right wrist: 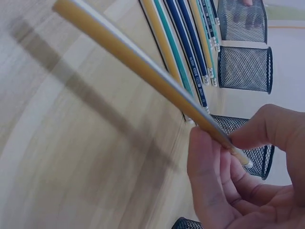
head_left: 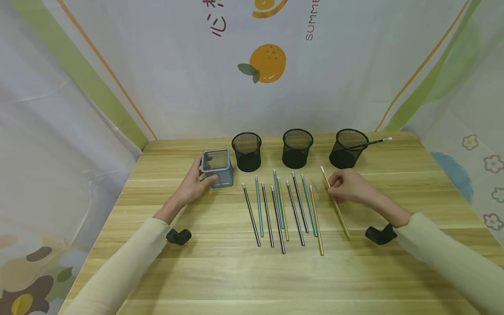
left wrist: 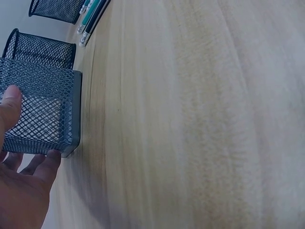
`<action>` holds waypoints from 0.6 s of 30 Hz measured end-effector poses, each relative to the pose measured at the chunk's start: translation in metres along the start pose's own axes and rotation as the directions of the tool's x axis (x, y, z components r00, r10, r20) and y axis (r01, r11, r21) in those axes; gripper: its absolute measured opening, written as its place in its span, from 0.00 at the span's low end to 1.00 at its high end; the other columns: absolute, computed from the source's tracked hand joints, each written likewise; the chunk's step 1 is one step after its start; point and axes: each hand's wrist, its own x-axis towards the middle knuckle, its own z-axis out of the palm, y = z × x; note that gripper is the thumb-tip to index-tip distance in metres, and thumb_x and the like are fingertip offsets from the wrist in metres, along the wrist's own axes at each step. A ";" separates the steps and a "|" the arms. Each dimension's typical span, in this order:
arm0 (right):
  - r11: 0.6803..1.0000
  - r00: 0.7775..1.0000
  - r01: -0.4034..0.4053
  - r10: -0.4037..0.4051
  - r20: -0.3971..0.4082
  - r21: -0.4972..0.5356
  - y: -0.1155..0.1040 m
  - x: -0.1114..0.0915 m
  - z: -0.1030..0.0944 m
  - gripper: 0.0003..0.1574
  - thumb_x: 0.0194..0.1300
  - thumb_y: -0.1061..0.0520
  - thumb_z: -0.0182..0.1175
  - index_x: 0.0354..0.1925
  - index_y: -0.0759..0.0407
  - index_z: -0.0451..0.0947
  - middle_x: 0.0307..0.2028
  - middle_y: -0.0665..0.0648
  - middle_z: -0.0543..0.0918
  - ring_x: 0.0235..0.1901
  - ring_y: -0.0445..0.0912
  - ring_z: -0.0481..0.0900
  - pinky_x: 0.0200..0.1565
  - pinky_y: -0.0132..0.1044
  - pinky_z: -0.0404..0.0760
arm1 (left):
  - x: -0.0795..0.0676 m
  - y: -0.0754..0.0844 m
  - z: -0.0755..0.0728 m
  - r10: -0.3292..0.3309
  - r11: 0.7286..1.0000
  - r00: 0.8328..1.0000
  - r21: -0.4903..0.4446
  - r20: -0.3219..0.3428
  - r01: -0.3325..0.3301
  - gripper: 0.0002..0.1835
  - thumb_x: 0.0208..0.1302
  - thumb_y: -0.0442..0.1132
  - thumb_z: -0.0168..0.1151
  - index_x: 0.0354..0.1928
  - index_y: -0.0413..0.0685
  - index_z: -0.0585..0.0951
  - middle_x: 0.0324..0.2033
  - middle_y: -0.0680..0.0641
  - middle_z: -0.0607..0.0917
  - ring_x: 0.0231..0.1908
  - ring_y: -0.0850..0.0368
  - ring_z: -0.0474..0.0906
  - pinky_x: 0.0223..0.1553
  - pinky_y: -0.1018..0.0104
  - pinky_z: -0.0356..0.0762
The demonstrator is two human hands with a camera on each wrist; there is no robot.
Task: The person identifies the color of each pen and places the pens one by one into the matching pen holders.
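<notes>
My left hand (head_left: 193, 183) grips a square grey mesh pen holder (head_left: 222, 179) at the left, thumb on its near side and fingers around the other side. In the left wrist view the mesh holder (left wrist: 38, 117) has its base edge toward the bare wood. My right hand (head_left: 351, 186) pinches a yellow pencil (head_left: 341, 217) close to its eraser end. This pencil (right wrist: 143, 69) slants above the table in the right wrist view, its shadow below. Between the hands lies a row of several black, teal and yellow pencils (head_left: 278, 220), erasers pointing away from me.
Three round black mesh cups stand along the back: a left one (head_left: 249, 162), a middle one (head_left: 294, 158) and a right one (head_left: 341, 158). A dark pencil (head_left: 379, 141) leans out of the right cup. Behind the wooden table (head_left: 236, 284) hangs a printed curtain (head_left: 189, 87).
</notes>
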 end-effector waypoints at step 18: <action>0.983 0.987 0.157 -0.152 -0.054 0.092 -0.003 -0.005 -0.012 0.12 0.65 0.72 0.55 0.47 0.77 0.70 0.33 0.64 0.78 0.29 0.51 0.81 0.34 0.50 0.87 | 0.001 -0.001 0.000 0.013 1.000 1.000 0.004 -0.003 -0.013 0.41 0.72 0.27 0.61 0.78 0.37 0.49 0.73 0.33 0.57 0.72 0.28 0.53 0.64 0.41 0.68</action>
